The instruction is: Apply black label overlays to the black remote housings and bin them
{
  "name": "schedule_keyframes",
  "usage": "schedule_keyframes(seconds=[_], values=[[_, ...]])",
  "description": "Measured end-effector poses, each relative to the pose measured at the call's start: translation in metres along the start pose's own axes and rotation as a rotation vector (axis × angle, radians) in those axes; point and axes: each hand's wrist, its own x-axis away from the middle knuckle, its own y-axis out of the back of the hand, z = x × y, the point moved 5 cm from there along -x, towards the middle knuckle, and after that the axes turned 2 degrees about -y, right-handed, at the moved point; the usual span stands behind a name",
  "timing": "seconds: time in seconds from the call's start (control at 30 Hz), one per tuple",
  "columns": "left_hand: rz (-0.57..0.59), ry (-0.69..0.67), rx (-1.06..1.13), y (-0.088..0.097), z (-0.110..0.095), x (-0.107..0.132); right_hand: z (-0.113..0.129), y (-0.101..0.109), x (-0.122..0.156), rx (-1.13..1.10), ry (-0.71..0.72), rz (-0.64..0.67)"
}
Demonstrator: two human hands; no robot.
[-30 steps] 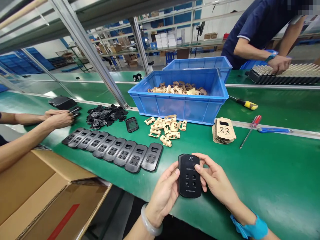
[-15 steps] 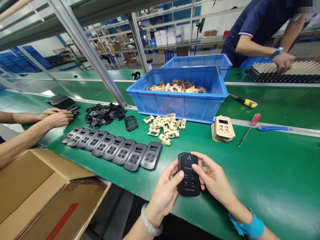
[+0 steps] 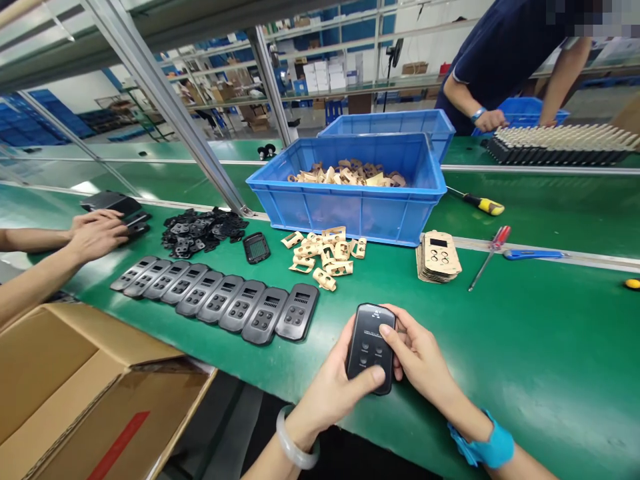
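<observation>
1. The black handset casing [image 3: 369,347] is held just above the near edge of the green surface [image 3: 525,347], beside the right end of the row of black panels [image 3: 215,303].
2. The left hand [image 3: 330,393] cups the casing from below and along its left side, with the thumb laid across the lower face. The right hand [image 3: 420,360] closes on the right side, its thumb pressing the middle of the face. Both hands are grasping the casing.
3. Handling, as a judgement: it looks like a light, stiff moulded plastic shell. The face is smooth and a little glossy, so it may slide under dry fingers. It seems sturdy rather than fragile, though the printed face could scuff.
4. The long side edges look like the best hold, with fingers behind the back for support, leaving the button area free.
5. Compared with half a second ago, the left thumb has slid from the left edge down across the bottom of the face, and the right thumb has moved inward onto the centre. The casing sits slightly lower and tilted to the left.
6. The co-worker's hand [image 3: 490,120] at the far right corner has left the tray of parts [image 3: 565,143].
</observation>
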Motion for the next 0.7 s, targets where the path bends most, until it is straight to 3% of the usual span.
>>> schedule_keyframes(seconds=[0.1, 0.3, 0.53, 0.6, 0.7], values=[[0.095, -0.034, -0.019, -0.008, 0.002, -0.001, -0.001, 0.0, 0.0, -0.026, 0.012, -0.021], [0.074, -0.057, 0.005, -0.004, 0.011, -0.002, -0.001, -0.001, -0.001, -0.09, 0.061, 0.004], [-0.161, -0.078, -0.095, 0.012, 0.021, -0.01, 0.0, -0.005, -0.009, -0.027, 0.097, 0.032], [-0.126, -0.088, -0.123, 0.012, 0.028, -0.013, 0.002, 0.012, -0.013, 0.083, 0.065, 0.059], [-0.06, -0.122, -0.184, 0.017, 0.034, -0.015, 0.001, 0.073, -0.013, 0.352, -0.01, 0.032]])
